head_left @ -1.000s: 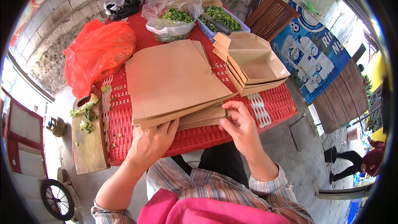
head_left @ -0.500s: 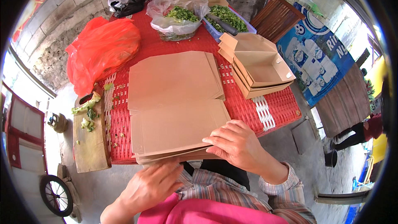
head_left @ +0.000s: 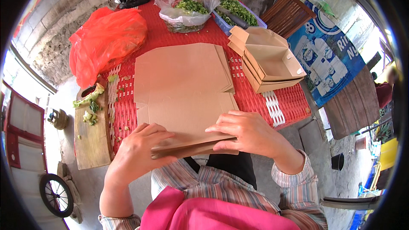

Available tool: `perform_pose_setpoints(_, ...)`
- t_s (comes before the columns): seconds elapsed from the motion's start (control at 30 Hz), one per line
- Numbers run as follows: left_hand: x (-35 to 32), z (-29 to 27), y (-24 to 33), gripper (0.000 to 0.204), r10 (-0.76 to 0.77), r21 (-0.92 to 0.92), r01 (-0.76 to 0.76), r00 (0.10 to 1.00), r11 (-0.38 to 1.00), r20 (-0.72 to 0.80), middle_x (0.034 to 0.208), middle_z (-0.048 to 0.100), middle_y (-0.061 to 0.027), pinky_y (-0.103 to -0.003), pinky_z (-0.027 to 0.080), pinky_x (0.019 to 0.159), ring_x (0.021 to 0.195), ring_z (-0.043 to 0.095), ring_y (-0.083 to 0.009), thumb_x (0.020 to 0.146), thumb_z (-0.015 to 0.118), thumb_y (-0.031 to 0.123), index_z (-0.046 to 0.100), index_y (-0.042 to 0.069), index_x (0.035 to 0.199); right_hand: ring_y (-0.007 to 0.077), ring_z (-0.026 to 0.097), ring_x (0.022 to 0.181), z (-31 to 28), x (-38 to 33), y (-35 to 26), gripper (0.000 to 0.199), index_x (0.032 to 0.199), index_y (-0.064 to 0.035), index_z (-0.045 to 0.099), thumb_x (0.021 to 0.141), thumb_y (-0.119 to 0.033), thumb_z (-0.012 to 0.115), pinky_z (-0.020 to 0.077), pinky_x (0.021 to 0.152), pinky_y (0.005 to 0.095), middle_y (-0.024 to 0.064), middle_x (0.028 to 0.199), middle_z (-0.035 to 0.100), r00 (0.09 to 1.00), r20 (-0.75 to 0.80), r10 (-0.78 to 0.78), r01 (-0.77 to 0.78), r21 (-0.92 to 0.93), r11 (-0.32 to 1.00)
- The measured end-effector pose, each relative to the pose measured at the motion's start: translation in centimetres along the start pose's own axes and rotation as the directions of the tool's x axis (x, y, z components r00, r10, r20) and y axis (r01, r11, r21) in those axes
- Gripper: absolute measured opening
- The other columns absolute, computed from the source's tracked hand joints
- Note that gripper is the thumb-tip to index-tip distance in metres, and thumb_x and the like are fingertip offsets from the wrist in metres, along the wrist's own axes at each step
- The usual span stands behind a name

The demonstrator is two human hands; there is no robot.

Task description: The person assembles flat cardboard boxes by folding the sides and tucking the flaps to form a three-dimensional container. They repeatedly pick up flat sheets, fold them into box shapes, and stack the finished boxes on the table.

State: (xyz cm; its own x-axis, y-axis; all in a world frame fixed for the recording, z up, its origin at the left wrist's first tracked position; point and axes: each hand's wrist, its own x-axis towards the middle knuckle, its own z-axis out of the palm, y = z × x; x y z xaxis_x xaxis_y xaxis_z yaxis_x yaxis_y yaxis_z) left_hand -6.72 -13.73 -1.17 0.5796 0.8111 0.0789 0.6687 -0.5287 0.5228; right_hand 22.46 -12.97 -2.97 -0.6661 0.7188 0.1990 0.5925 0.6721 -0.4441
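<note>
"At the centre of the frame, what lies on that red woven table?"

"A stack of flat, brown cardboard sheets, with notched edges. Its near edge sits low in the middle, close to the person's lap."

"And the left hand?"

"Clamped on the stack's near left corner, fingers bent over the top and thumb lower, by the edge."

"The right hand?"

"Closed on the near right corner, fingers on top, thumb against the edge. The two hands are apart, with cardboard between them."

"What's to the right of the sheets?"

"A nested pile of open, brown cardboard boxes, right of centre, just beside them."

"And at left?"

"A crumpled, translucent red plastic bag in the upper left; below it, a pale wooden cutting board with green vegetable scraps at its far end."

"Anything at the top?"

"Near the top centre, a clear plastic bag holding chopped greens; right of it, a blue plastic tray of more greens, a dark handle lying across them."
</note>
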Motion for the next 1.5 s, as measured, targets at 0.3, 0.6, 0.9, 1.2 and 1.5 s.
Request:
perform_pose_setpoints(0.3,0.4,1.3,-2.1,0.039,0.016,-0.076,-0.017,1.0,0.997,-0.007,0.102,0.06,-0.0096,-0.04,0.049,0.084,0.096,0.057,-0.0293,0.075,0.079,0.016,0.067,0.008,0.112,0.0238,0.063,0.086,1.1,1.1,1.5,0.041,0.116,-0.0145,0.068,0.083,-0.038,0.072,0.0513,0.072,0.0377,0.0045,0.092,0.061,0.996,0.088,0.021,-0.03,0.099,0.995)
perform_pose_setpoints(0.6,0.8,2.5,-0.4,0.03,0.01,0.167,0.038,0.959,0.985,-0.282,0.101,0.064,-0.0065,-0.035,0.05,0.073,0.09,0.062,-0.023,0.078,0.067,0.003,0.069,0.008,0.108,0.0221,0.061,0.096,1.4,1.8,2.1,0.031,0.12,-0.0161,0.066,0.089,-0.02,0.064,0.0483,0.084,0.0354,0.0039,0.102,0.06,0.995,-0.084,0.054,-0.057,-0.025,0.998)
perform_pose_setpoints(0.9,-0.3,4.4,0.0,0.051,0.326,0.412,-0.282,0.944,0.867,-0.04,0.117,0.059,-0.0083,-0.036,0.053,0.089,0.101,0.059,-0.0227,0.074,0.06,0.012,0.062,-0.004,0.122,0.0183,0.057,0.102,3.4,0.6,-1.5,0.045,0.127,-0.0004,0.061,0.084,-0.013,0.056,0.0465,0.085,0.032,0.0045,0.11,0.059,0.968,0.031,-0.249,0.246,-0.306,0.92)
perform_pose_setpoints(1.2,-3.1,4.1,-1.5,0.043,0.173,0.338,-0.107,0.97,0.935,-0.171,0.121,0.064,-0.012,-0.043,0.05,0.099,0.117,0.06,-0.0283,0.072,0.06,0.001,0.068,-0.003,0.115,0.0256,0.059,0.108,2.4,-1.8,0.0,0.04,0.123,0.006,0.061,0.086,-0.009,0.058,0.0495,0.094,0.0368,0.0105,0.116,0.062,0.989,-0.011,-0.15,0.149,-0.061,0.987)
perform_pose_setpoints(1.5,-4.7,3.0,-2.5,0.04,0.043,0.264,0.029,0.963,0.964,-0.265,0.115,0.067,-0.0124,-0.042,0.051,0.097,0.115,0.063,-0.0301,0.067,0.058,-0.005,0.07,-0.003,0.105,0.0291,0.062,0.107,1.7,-4.6,1.5,0.048,0.121,0.0016,0.065,0.073,0.007,0.06,0.0538,0.095,0.0387,0.0111,0.115,0.064,0.992,-0.106,-0.063,0.061,-0.025,0.998)
